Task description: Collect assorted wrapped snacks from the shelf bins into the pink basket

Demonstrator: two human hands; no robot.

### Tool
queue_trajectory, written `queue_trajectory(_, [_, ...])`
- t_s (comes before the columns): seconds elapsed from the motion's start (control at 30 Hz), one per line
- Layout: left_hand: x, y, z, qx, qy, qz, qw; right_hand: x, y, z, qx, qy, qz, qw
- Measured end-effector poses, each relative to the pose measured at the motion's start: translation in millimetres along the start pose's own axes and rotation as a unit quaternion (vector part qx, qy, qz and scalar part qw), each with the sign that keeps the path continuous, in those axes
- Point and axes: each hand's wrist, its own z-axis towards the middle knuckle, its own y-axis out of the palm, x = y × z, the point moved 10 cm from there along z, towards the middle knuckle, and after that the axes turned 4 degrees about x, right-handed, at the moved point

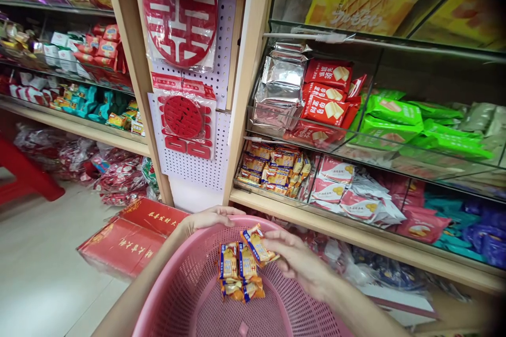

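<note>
A pink plastic basket (185, 268) with perforated walls is in front of me. My left hand (209, 219) grips its far rim at the left, its fingers lying over the edge. Between the thumb and fingers of my right hand (294, 258) is a small orange, white and blue snack packet (258, 244), held over the inside of the basket. Just below it, several matching snack packets (233, 271) lie grouped together against the far side of the basket. Similar-looking small packets (276, 168) fill a clear shelf bin beyond the basket.
Shelf bins hold red packets (328, 94), green packets (395, 121) and white packets (336, 181). Red boxes (126, 242) lie on the floor at left, near a red stool leg (31, 173). Red paper decorations (179, 18) hang on a pegboard (190, 171). A wooden shelf edge (356, 237) runs behind my right hand.
</note>
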Motion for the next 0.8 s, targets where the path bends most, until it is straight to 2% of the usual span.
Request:
queue_trajectory(0.1, [-1.7, -1.8, -0.8, 0.007, -0.007, -0.009, 1.000, 34.1, 4.2, 6.3, 0.019, 0.052, 0.068, 0.996])
queue_trajectory(0.2, [-1.2, -1.1, -1.1, -0.004, 0.000, -0.016, 1.000, 49.6, 6.3, 11.7, 0.041, 0.065, 0.095, 0.993])
queue_trajectory(0.6, [-2.3, -4.2, 0.3, -0.010, 0.006, 0.006, 1.000, 64.1, 17.4, 24.3, 0.094, 0.059, 0.077, 0.991])
queue_trajectory(0.8, [2.5, 0.3, -3.1, -0.008, 0.008, 0.004, 1.000, 67.2, 18.7, 32.1, 0.108, 0.014, 0.038, 0.993])
